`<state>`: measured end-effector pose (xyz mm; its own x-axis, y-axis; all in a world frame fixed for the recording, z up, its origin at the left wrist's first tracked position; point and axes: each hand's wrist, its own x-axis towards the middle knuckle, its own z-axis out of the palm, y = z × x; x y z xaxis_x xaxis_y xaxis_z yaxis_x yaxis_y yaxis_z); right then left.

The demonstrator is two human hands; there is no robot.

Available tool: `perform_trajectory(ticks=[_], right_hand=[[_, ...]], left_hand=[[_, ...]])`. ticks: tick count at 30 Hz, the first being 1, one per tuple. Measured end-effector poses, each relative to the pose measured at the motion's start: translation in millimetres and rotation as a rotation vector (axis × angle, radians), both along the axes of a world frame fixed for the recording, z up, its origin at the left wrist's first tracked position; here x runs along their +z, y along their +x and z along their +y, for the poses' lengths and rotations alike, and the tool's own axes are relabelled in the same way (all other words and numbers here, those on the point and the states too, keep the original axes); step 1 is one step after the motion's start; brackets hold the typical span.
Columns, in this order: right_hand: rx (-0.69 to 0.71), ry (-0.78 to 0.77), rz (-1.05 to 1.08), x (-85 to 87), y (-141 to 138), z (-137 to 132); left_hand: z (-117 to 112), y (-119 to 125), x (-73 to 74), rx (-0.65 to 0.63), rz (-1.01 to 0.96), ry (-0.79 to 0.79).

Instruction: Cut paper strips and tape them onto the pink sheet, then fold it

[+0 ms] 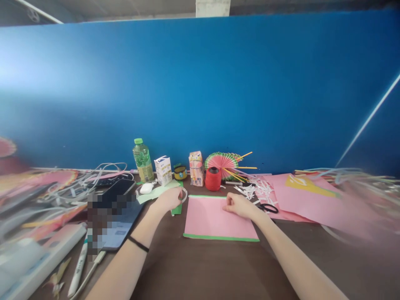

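Note:
A pink paper sheet (pixel 212 218) with green strips along its near and far edges lies flat on the brown table (pixel 200 266). My right hand (pixel 239 205) rests on the sheet's upper right part, fingers curled in a loose pinch. My left hand (pixel 170 199) is closed around a small roll of clear tape (pixel 183 194) just left of the sheet, over a green paper strip (pixel 176 209).
Black scissors (pixel 268 208) lie right of my right hand beside white paper scraps (pixel 258 188) and pink sheets (pixel 312 198). At the back stand a green bottle (pixel 143 160), small cartons (pixel 163 170), a red thread spool (pixel 213 178) and a paper fan (pixel 223 161). Phones and cables crowd the left.

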<state>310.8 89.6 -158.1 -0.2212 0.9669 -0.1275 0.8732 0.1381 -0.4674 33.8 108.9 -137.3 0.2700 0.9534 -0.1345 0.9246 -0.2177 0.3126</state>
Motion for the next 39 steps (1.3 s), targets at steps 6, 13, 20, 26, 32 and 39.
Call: perform_trajectory(ticks=[6, 13, 20, 26, 32, 39], right_hand=[[-0.003, 0.003, 0.016, -1.7, 0.0, 1.0], [-0.002, -0.012, 0.010, -4.3, 1.8, 2.2], [0.009, -0.014, -0.004, -4.4, 1.5, 1.6], [0.007, -0.022, -0.039, -2.9, 2.2, 2.7], [0.001, 0.032, -0.116, 0.0, -4.7, -2.3], [-0.132, 0.211, -0.302, -11.1, -23.8, -11.6]], left_hand=[[0.3, 0.3, -2.8, -0.041, 0.025, 0.002], [-9.7, 17.5, 4.9, 0.032, 0.071, 0.093], [-24.7, 33.1, 24.0, 0.026, 0.121, 0.142], [-52.0, 33.8, 14.8, -0.027, 0.158, 0.273], [-84.5, 19.3, -32.6, -0.198, 0.030, 0.506], [-84.1, 13.3, -41.6, -0.128, -0.081, 0.454]])
